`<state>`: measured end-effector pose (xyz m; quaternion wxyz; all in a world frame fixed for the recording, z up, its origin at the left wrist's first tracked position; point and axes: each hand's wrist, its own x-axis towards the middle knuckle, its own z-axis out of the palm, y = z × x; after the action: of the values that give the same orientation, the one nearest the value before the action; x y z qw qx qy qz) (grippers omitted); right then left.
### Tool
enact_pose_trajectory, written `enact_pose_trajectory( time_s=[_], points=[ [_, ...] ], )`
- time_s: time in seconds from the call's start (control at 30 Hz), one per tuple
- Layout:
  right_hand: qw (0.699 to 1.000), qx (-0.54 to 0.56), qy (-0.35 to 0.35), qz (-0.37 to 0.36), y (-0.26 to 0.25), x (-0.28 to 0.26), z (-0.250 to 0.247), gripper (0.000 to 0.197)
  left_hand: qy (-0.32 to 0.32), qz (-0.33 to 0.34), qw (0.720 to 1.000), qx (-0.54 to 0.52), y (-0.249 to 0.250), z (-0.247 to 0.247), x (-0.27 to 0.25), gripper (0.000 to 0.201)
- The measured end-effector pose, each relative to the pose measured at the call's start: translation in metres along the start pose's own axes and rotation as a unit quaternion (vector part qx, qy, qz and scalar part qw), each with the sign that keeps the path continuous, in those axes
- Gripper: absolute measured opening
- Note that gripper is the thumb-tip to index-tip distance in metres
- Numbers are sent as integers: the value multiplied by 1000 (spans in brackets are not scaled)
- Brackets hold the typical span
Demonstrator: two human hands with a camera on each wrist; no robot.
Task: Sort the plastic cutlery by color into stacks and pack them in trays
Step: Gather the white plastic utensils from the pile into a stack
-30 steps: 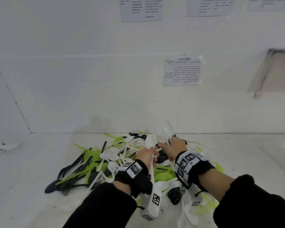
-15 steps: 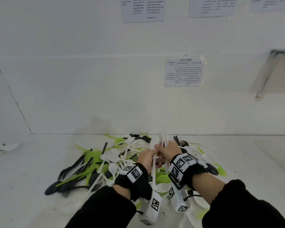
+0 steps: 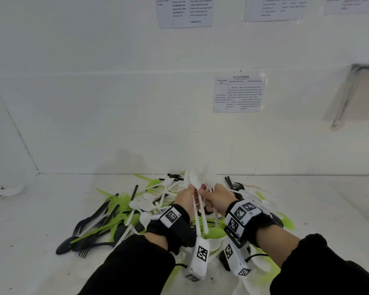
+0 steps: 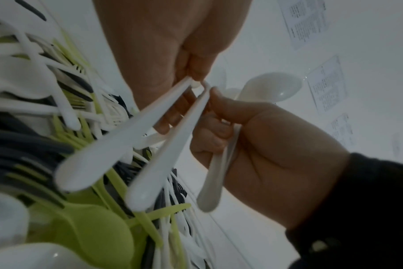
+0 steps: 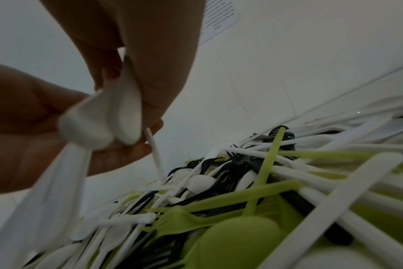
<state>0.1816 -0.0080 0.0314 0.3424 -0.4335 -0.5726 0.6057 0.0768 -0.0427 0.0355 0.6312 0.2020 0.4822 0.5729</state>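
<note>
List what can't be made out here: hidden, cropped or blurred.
- White spoons count: head view, both hands cover the handles; tips blurred.
- Left hand grip: fingers hidden behind the handles in the left wrist view.
- Trays: none identifiable in any view.
- Wall sheets: text too small.
- Mixed pile near edge: head view, sleeves cover it.
</note>
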Motion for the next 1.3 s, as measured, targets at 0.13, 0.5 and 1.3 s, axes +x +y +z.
enact_pose_trajectory(
  time_s=[0.13, 0.5, 1.3],
  points=[
    [999, 11, -24, 23, -4, -2, -7, 27, -25, 2, 1000, -9, 1, -4, -1, 45],
    [988, -148, 46, 12, -3, -3, 1, 29, -17, -25, 999, -16, -1, 14, -16, 40],
    [988, -155, -5, -9, -13, -16, -6, 27, -60, -45, 997, -13, -1, 6, -15, 42]
  ],
)
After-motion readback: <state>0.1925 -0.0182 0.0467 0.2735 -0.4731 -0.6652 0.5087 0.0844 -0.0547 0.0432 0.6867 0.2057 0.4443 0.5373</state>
